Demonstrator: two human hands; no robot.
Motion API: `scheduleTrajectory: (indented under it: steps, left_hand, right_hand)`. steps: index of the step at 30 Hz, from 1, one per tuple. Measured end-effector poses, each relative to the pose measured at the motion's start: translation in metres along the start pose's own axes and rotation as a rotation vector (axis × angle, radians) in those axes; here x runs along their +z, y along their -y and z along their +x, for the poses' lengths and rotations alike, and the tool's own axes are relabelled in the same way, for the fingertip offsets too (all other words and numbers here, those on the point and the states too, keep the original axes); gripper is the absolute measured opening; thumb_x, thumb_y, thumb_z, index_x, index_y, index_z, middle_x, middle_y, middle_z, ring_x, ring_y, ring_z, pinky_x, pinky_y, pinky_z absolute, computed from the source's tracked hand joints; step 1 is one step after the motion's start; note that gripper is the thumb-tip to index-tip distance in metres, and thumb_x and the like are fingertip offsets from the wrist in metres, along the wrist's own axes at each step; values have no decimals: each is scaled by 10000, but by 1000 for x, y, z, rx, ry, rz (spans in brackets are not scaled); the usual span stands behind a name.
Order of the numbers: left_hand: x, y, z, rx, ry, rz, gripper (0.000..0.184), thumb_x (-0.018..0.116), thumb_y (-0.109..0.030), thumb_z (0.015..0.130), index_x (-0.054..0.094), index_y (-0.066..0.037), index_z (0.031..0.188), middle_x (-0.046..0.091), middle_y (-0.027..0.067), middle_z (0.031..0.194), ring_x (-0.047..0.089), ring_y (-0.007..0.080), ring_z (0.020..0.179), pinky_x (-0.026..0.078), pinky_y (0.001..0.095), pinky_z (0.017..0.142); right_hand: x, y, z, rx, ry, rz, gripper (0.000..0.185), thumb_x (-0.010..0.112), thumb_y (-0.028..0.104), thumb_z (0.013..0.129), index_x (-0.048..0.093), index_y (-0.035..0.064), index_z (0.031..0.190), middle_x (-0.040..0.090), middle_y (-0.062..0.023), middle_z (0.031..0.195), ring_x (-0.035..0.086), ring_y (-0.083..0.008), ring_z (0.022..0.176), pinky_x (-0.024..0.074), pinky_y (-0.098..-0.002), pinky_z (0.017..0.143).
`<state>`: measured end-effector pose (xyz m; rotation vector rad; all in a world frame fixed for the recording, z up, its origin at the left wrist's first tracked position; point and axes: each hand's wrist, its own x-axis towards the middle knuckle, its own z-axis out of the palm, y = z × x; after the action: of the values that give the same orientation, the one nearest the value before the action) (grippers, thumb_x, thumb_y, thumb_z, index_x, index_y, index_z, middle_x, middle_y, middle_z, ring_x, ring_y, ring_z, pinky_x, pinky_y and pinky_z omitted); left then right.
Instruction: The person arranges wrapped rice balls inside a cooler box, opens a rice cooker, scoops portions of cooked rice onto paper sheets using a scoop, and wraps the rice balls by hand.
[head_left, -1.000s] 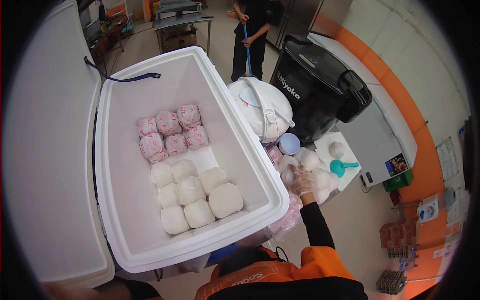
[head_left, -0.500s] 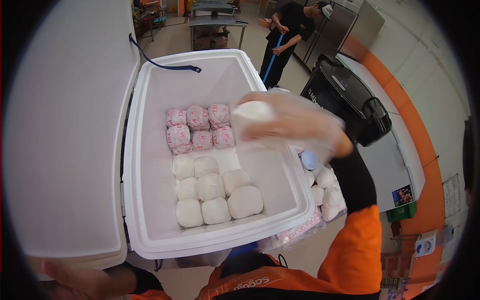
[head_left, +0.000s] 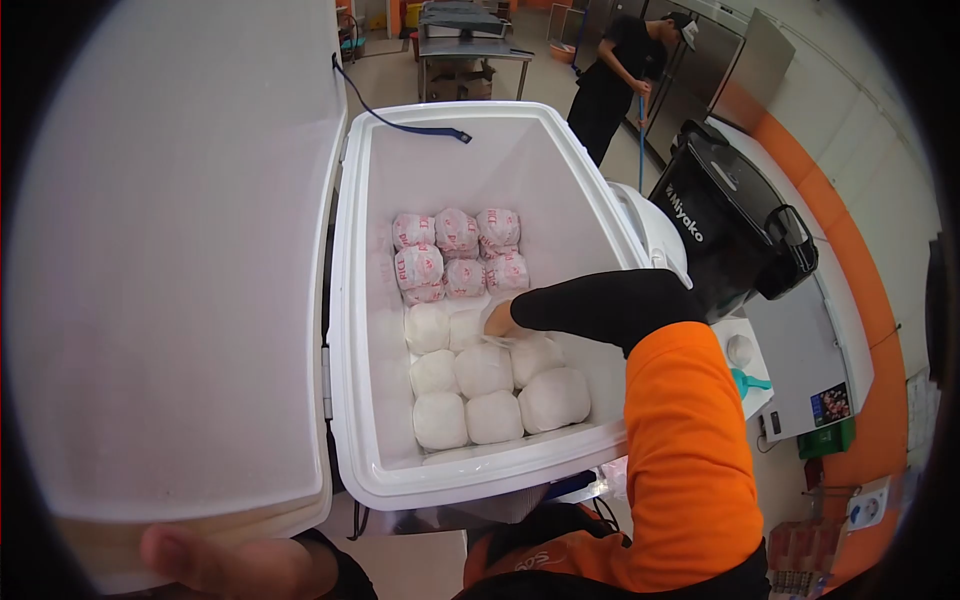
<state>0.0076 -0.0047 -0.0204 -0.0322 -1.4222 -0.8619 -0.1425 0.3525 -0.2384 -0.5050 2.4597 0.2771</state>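
Inside the white cooler box (head_left: pixel 365 440) my right hand (head_left: pixel 498 318) reaches down among plain white wrapped bundles (head_left: pixel 484 370), by the back row. A black sleeve covers most of that hand; its fingers and anything in them are hidden. Behind it, several paper-wrapped rice packs (head_left: pixel 463 277) with red "RICE" print are stacked in rows. My left hand (head_left: pixel 230 562) is at the lower left, near the bottom edge of the raised lid (head_left: pixel 200 300). Its thumb is stretched out, the visible part looks open, and nothing shows in it.
A black Miyako container (head_left: pixel 735 215) stands right of the cooler, above a white chest (head_left: pixel 800 340). A teal scoop (head_left: pixel 750 382) lies at its near side. A person in black (head_left: pixel 610 85) holds a blue pole at the back, near a steel table (head_left: pixel 475 47).
My right hand has gone from above the cooler's right wall, holding a white round bundle, down into the cooler. The view has shifted, and the person at the back has leaned right.
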Motion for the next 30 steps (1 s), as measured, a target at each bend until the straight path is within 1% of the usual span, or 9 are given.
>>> scheduleTrajectory:
  steps: [9, 14, 15, 19, 21, 25, 27, 28, 30]
  left_hand:
    - [-3, -2, -6, 7, 34, 1, 351, 625, -267, 914, 683, 77, 959, 679, 159, 912, 616, 155, 771, 513, 276, 700]
    - [-6, 2, -3, 23, 35, 13, 347, 622, -261, 918, 684, 78, 955, 680, 156, 905, 614, 149, 764, 510, 272, 693]
    - [-5, 6, -1, 28, 40, 11, 346, 621, -260, 919, 684, 78, 954, 680, 155, 904, 613, 148, 763, 510, 272, 692]
    - [-2, 20, 10, 64, 63, 12, 342, 618, -255, 922, 685, 79, 950, 681, 152, 898, 612, 144, 757, 508, 269, 687]
    - [-2, 27, 16, 96, 80, 7, 340, 617, -253, 923, 685, 79, 949, 682, 151, 896, 611, 142, 754, 507, 268, 684]
    - [-1, 32, 25, 139, 112, -13, 337, 615, -248, 926, 686, 80, 945, 683, 149, 890, 609, 137, 749, 505, 265, 679]
    - [9, 3, 14, 43, 45, 28, 339, 607, -246, 932, 685, 84, 942, 682, 147, 892, 605, 136, 752, 502, 260, 674]
    - [13, -9, 10, -3, 13, 48, 340, 603, -244, 935, 684, 86, 941, 682, 146, 893, 603, 135, 753, 500, 258, 672]
    - [15, -17, 7, -84, -23, 62, 347, 614, -248, 927, 679, 92, 941, 679, 151, 894, 601, 143, 750, 506, 269, 670]
  right_hand:
    - [109, -16, 73, 107, -28, -291, 347, 680, 225, 694, 714, 78, 1006, 685, -159, 1004, 650, -274, 969, 506, -473, 795]
    - [-111, 29, -74, 108, -3, -56, 273, 703, 278, 682, 741, 84, 869, 706, -118, 852, 669, -277, 828, 516, -429, 739]
    - [-78, -31, -40, -173, -317, 28, 305, 718, 267, 693, 709, 96, 945, 691, -114, 879, 652, -252, 778, 503, -386, 675]
    - [-163, 20, -291, -17, -723, 285, 254, 635, 291, 839, 659, 39, 867, 642, -104, 758, 614, -220, 681, 479, -376, 605]
    - [-148, 42, -376, 510, -411, 689, 295, 619, 317, 873, 654, 25, 845, 637, -111, 733, 615, -213, 669, 478, -378, 605]
    - [38, -6, -353, 763, -130, 620, 318, 674, 314, 810, 664, 23, 938, 677, -158, 858, 656, -268, 782, 516, -377, 730]
    - [168, -22, -306, 553, -674, 708, 401, 666, 248, 777, 599, 15, 1097, 611, -222, 1104, 592, -355, 1023, 466, -400, 895]
    - [220, -35, -276, 474, -717, 566, 405, 624, 207, 801, 561, 19, 1154, 571, -234, 1151, 565, -363, 1058, 453, -414, 910]
    - [207, -16, -255, 618, -637, 737, 752, 692, 289, 733, 396, 51, 1382, 480, -240, 1320, 457, -346, 1247, 410, -396, 1001]
